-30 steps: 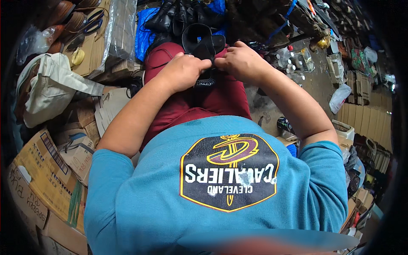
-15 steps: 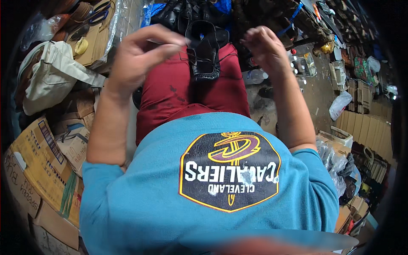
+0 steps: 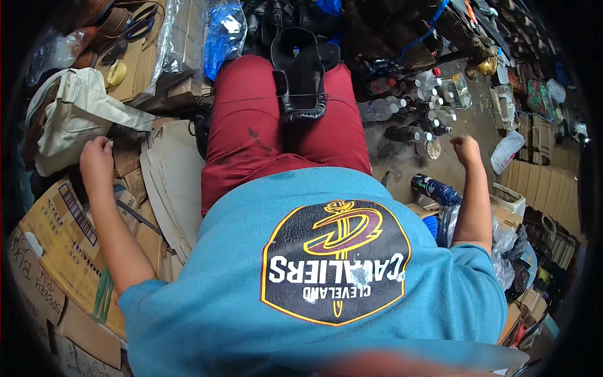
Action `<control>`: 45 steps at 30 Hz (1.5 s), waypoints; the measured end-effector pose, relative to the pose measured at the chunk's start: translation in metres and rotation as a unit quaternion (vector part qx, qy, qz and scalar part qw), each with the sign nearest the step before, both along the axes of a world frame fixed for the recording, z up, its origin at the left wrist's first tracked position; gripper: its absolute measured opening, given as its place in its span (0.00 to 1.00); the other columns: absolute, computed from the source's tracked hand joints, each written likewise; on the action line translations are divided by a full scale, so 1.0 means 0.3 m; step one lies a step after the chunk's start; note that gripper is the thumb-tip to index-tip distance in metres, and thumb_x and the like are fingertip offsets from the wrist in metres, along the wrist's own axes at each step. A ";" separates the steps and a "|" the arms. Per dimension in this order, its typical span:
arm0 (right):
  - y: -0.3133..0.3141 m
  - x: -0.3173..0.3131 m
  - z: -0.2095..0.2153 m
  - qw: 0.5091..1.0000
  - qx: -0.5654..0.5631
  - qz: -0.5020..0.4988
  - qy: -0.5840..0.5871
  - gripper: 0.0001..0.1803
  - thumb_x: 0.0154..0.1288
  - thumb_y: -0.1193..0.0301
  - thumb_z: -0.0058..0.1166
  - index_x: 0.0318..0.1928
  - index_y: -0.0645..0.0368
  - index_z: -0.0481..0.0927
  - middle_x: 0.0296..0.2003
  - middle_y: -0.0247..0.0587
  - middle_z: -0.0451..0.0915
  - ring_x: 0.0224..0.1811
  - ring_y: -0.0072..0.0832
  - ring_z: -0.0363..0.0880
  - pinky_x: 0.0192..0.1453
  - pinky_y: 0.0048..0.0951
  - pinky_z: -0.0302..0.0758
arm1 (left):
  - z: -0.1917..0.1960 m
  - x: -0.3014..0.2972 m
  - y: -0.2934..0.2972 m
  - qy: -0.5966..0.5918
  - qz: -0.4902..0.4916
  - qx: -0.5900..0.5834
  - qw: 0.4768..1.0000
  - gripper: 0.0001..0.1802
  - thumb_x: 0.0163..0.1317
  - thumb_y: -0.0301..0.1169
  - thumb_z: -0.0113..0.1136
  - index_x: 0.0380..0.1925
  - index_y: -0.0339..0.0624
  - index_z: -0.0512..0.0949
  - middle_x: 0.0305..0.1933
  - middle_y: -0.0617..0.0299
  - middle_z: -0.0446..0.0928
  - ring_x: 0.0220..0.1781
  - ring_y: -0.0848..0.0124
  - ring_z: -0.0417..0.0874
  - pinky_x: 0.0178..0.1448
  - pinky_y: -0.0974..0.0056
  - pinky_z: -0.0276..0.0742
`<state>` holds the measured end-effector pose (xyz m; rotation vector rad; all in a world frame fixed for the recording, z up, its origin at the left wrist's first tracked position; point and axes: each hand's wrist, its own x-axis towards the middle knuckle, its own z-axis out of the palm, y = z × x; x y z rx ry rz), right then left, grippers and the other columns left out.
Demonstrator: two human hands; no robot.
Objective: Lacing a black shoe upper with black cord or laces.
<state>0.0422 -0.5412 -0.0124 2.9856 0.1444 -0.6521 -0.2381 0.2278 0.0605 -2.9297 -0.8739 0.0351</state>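
Observation:
A black leather shoe point(image 3: 304, 85) is held between my knees, its opening toward the far side and its gathered, stitched toe end toward me. From both of its sides a thin dark thread point(image 3: 248, 96) runs out taut across my red trousers toward my hands. My left hand point(image 3: 98, 160) is closed far out to the left, beside a cream canvas bag, with the thread leading to it. Far out on the right, my right hand point(image 3: 466, 151) makes a fist over the floor near the bottles. The thread's line fades before reaching it.
Several plastic bottles point(image 3: 433, 107) stand on the floor to the right. A dark blue patterned bottle point(image 3: 435, 190) lies by my right forearm. Cardboard boxes point(image 3: 63, 220) and the cream bag point(image 3: 72, 116) crowd the left. More black shoes point(image 3: 254, 19) sit beyond my knees.
Both hands have swung from near the shoe outward and back to opposite sides, drawing the thread straight. Their fingers have closed. The shoe stays between my knees.

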 end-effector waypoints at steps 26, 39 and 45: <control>1.012 -0.114 0.032 0.813 0.535 0.211 0.093 0.10 0.54 0.81 0.59 0.36 0.55 0.84 0.32 0.31 0.75 0.37 0.22 0.76 0.44 0.23 0.73 | -0.176 0.721 -0.751 0.113 -0.400 -0.574 0.706 0.14 0.55 0.33 0.64 0.40 0.38 0.82 0.41 0.56 0.79 0.45 0.66 0.80 0.52 0.65 0.73; 1.029 -0.161 0.095 0.839 0.416 0.347 -0.042 0.09 0.55 0.74 0.57 0.36 0.49 0.85 0.32 0.39 0.77 0.36 0.38 0.78 0.40 0.34 0.76 | -0.167 0.706 -0.740 0.144 -0.460 -0.505 0.716 0.17 0.54 0.29 0.62 0.46 0.45 0.82 0.39 0.57 0.74 0.45 0.64 0.78 0.52 0.63 0.72; 1.108 -0.175 0.202 0.827 0.226 0.506 -0.098 0.10 0.55 0.74 0.48 0.33 0.52 0.83 0.34 0.44 0.76 0.37 0.42 0.77 0.45 0.39 0.73 | -0.168 0.704 -0.767 0.061 -0.434 -0.460 0.772 0.15 0.47 0.23 0.65 0.38 0.42 0.82 0.38 0.56 0.80 0.43 0.65 0.82 0.48 0.62 0.76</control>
